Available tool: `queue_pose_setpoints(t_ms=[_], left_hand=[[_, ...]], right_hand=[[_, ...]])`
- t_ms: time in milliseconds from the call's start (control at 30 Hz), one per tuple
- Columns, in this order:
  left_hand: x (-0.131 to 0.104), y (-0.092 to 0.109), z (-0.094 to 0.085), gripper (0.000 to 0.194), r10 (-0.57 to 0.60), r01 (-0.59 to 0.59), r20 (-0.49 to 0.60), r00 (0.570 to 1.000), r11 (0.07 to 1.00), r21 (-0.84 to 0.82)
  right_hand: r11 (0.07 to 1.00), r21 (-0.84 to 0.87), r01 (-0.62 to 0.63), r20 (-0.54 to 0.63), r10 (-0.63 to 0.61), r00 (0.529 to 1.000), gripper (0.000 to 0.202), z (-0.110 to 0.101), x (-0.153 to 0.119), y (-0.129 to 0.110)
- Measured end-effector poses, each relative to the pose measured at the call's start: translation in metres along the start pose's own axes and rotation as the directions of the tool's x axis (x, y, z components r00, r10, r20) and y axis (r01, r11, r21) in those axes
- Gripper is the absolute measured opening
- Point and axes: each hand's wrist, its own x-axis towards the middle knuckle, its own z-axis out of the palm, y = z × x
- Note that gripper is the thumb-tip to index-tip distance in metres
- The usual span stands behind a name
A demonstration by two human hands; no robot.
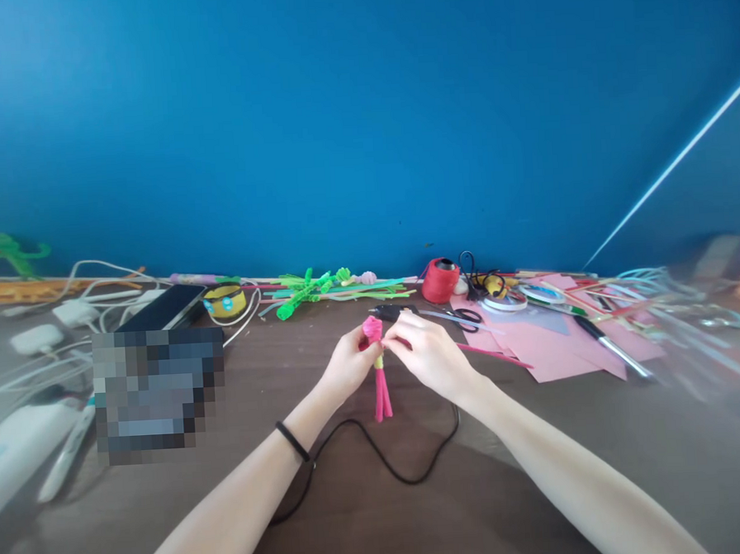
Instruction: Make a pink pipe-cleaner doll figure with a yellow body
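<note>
Over the middle of the table, my left hand (351, 360) is closed around a small pink pipe-cleaner figure (382, 396). The figure is upright, with a bunched pink top, a yellow band around its middle and pink strands hanging below. My right hand (428, 352) is closed in a pinch against the figure's right side, at about the height of the band. What its fingertips grip is too small to make out. Just behind my hands lies a black glue gun (392, 312), partly hidden by my right hand. A pink pipe cleaner (498, 355) stretches out to the right from behind that hand.
Black-handled scissors (470, 320), a red thread spool (440, 282) and pink paper sheets (557, 351) lie at the back right. Green pipe cleaners (305, 293) are along the wall. Chargers (37, 339) and a phone (161, 309) sit left. A black cord (411, 480) loops in front.
</note>
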Motion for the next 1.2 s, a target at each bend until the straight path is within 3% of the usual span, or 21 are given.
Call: queue_pose_setpoints(t_ms=[167,333,467,533,600,767,900,1067,1200], left_hand=[[0.002,0.001,-0.001,0.011,-0.028,0.007,-0.137,0.99,0.988,-0.153],[0.006,0.004,-0.009,0.01,-0.084,0.013,-0.169,0.982,0.924,-0.383],[0.008,0.008,-0.015,0.008,-0.083,0.02,-0.13,0.988,0.906,-0.423],[0.008,0.008,-0.016,0.008,-0.071,0.022,-0.099,0.993,0.904,-0.426],[0.007,0.009,-0.017,0.007,-0.064,0.033,-0.058,0.996,0.905,-0.424],[0.002,0.013,-0.015,0.008,-0.044,0.082,0.116,0.992,0.936,-0.343],[0.0,0.015,-0.012,0.009,-0.062,0.099,0.214,0.975,0.981,-0.17],[0.002,0.009,-0.009,0.007,-0.031,0.032,0.056,0.998,0.999,-0.006],[0.004,0.006,-0.01,0.004,-0.051,0.052,-0.133,0.99,0.999,0.009]], right_hand=[[0.995,0.089,-0.05,-0.1,0.059,0.993,0.021,0.014,-0.007,-0.009],[0.937,0.349,-0.003,-0.117,0.046,0.992,0.024,0.025,-0.008,-0.005],[0.769,0.593,-0.237,0.087,0.232,0.969,0.019,0.023,-0.002,0.009],[0.688,0.646,-0.331,0.209,0.258,0.943,0.018,0.019,0.002,0.019],[0.669,0.642,-0.375,0.287,0.244,0.926,0.018,0.015,0.004,0.029],[0.756,0.56,-0.338,0.273,0.217,0.937,0.015,0.004,0.008,0.041],[0.902,0.396,-0.175,0.107,0.144,0.984,0.014,-0.005,0.008,0.033],[0.985,0.173,-0.023,-0.072,0.035,0.997,0.017,-0.01,0.005,0.009],[0.979,0.199,-0.032,-0.107,0.055,0.993,0.018,-0.002,0.0,-0.003]])
